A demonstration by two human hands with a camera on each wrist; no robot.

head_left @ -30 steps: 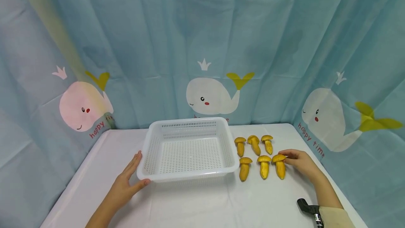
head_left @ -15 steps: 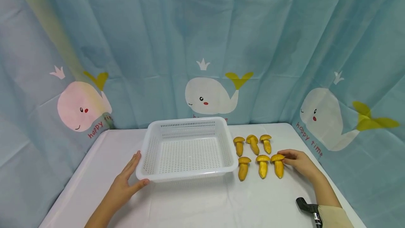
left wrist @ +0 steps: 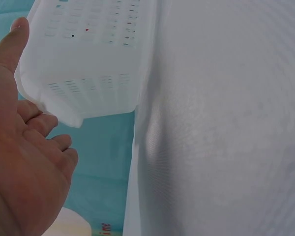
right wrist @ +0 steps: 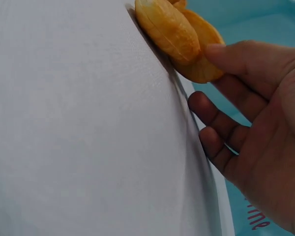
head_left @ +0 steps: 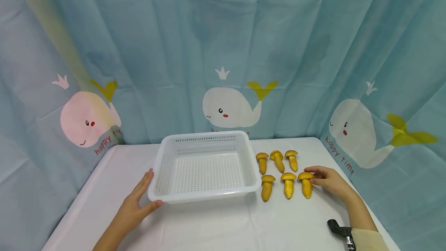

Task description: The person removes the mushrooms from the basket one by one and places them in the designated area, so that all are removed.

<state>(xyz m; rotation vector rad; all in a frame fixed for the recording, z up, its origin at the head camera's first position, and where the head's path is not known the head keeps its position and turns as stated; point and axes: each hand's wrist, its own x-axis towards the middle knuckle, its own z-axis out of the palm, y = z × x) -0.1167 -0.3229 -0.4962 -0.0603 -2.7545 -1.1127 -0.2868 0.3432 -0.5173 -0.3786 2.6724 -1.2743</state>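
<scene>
A white plastic basket point(head_left: 205, 195) with perforated walls stands on the white table, bare inside. My left hand point(head_left: 131, 209) rests at its left end, thumb along the front corner and fingers straight against the left rim. Close up in the left wrist view, the left hand point(left wrist: 32, 147) touches the basket point(left wrist: 98, 64) at its rim. To the right of the basket lie yellow mushrooms in two rows, caps toward the back. With thumb and forefinger, my right hand point(head_left: 329, 183) pinches the cap of the front-right mushroom point(head_left: 306, 189); this mushroom point(right wrist: 172, 34) still lies on the table.
The other mushrooms, such as the front-middle mushroom point(head_left: 288, 189) and the back-right mushroom point(head_left: 292, 162), lie close by on the white tablecloth point(head_left: 216, 227). A blue curtain point(head_left: 167, 49) with whale prints hangs behind and at both sides. A black device point(head_left: 338, 228) sits at the right wrist.
</scene>
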